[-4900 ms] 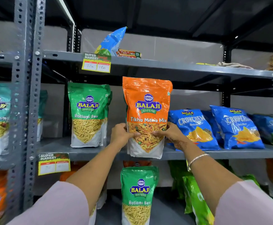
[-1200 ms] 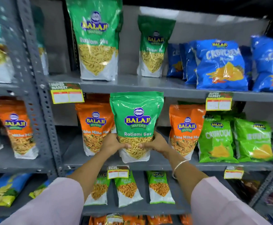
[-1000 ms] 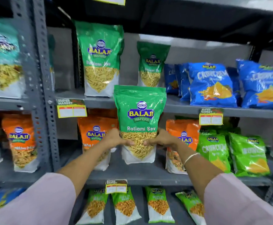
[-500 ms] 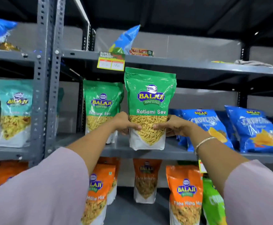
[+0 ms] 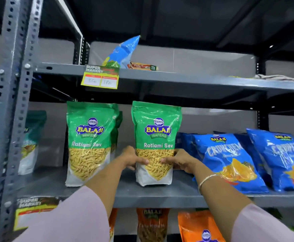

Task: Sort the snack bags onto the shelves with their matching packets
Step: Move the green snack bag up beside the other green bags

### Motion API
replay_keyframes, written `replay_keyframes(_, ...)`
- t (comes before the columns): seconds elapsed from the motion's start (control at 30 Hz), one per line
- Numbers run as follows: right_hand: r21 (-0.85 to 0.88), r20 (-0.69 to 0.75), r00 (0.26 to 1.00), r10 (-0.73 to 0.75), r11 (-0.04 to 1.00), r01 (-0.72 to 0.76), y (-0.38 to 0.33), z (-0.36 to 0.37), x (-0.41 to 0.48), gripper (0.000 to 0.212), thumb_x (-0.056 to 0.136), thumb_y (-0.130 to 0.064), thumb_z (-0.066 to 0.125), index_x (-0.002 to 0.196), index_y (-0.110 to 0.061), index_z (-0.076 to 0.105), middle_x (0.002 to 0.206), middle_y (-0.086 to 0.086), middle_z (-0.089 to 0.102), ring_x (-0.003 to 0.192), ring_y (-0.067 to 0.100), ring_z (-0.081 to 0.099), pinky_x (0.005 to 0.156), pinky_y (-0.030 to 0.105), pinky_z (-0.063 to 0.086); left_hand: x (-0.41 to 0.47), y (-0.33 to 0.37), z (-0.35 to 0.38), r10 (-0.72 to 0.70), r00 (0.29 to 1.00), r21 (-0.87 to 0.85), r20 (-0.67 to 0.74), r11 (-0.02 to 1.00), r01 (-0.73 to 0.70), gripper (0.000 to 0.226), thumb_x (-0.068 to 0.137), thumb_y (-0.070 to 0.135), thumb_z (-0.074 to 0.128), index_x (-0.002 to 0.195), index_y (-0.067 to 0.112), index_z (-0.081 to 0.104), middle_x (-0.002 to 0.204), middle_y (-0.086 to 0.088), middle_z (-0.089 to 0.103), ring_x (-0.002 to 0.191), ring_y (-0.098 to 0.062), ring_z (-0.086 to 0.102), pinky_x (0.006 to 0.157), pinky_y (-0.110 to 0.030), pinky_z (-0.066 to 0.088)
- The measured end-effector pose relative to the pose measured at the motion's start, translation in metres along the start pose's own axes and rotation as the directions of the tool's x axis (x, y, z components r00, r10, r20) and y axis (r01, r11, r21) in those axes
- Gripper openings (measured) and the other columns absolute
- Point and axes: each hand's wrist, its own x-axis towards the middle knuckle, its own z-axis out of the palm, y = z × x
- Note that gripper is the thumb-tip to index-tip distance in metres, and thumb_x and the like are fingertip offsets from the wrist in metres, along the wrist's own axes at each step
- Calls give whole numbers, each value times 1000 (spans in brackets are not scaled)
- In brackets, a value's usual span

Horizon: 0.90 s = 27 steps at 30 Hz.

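Observation:
A green Ratlami Sev bag (image 5: 157, 130) stands upright on the grey middle shelf (image 5: 153, 194), its base touching the shelf surface. My left hand (image 5: 131, 158) grips its left side and my right hand (image 5: 181, 160) grips its right side, thumbs on the front. Just to its left stand matching green Ratlami Sev bags (image 5: 89, 142), a small gap apart. Blue Crunchem bags (image 5: 224, 159) lean on the same shelf to the right.
A steel upright (image 5: 15, 109) runs down the left. The shelf above (image 5: 177, 79) carries a price tag (image 5: 100, 77), a blue packet (image 5: 123, 51) and a flat pack. Orange Tikha Mitha Mix bags (image 5: 197, 226) stand on the shelf below. A teal bag (image 5: 31, 140) sits left.
I lifted the green bag from the lower shelf up to the middle one and moved it back onto the shelf surface beside the matching green bags. The view tilted upward.

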Motion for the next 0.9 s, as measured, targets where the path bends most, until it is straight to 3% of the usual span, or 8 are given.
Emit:
replay_keyframes(0.2,19,40,999,17,1000,-18,14,-2,21,50,71,-5,74,117,3,55,124,21,62,108,32,62,97,43,49,20,-14,4,-18,998,-19,-58,1000,17,54,60,27,85,102,0,65,110,-19,69,94,-29,66,76,-39,59)
replay_keyframes(0.37,25,39,999,30,999,-31,14,-3,21,52,72,-7,74,119,0,55,126,19,62,114,33,59,100,45,47,19,-15,6,-22,998,-9,-50,1000,22,59,62,28,83,108,0,60,115,-18,65,94,-28,61,72,-36,56)
replay_keyframes(0.5,63,53,999,11,998,-14,14,-1,17,51,75,-4,71,122,1,53,130,19,58,115,31,57,90,34,50,16,-17,8,-28,999,-16,-44,1000,27,55,66,29,81,110,4,59,121,-15,64,108,-29,59,81,-39,52)
replay_keyframes(0.6,36,44,999,-14,999,13,15,0,16,59,73,-10,74,125,1,49,133,18,56,120,31,55,97,36,46,12,-18,10,-30,999,-11,-35,999,30,54,67,31,79,111,7,59,123,-12,63,114,-29,57,85,-40,50)
replay_keyframes(0.67,-10,-26,999,-40,999,40,18,1,13,79,69,-19,77,134,1,37,139,15,48,125,31,50,101,37,43,7,-19,10,-11,999,26,-46,1000,13,54,67,38,78,109,8,59,123,-12,62,113,-29,57,85,-39,50)
replay_keyframes(0.73,-54,-207,974,-97,995,88,19,2,7,89,71,-27,75,140,0,24,138,15,43,126,30,46,103,41,42,-3,-21,14,83,988,137,-131,988,-65,48,70,44,73,103,11,59,121,-14,63,110,-29,58,84,-36,47)
replay_keyframes(0.8,20,-367,914,-174,981,195,19,1,-2,70,75,-29,72,130,-2,39,113,13,52,100,22,57,84,39,53,-18,-29,25,221,924,239,-312,960,-149,54,74,48,67,111,11,57,124,-14,61,114,-30,55,87,-36,46)
replay_keyframes(0.9,247,-240,951,-194,935,253,17,-4,-28,35,78,-37,64,96,-9,56,82,3,57,62,9,54,52,20,45,-42,-49,51,550,645,473,-530,823,-314,58,78,51,55,117,8,51,119,-13,59,113,-28,51,93,-32,38)
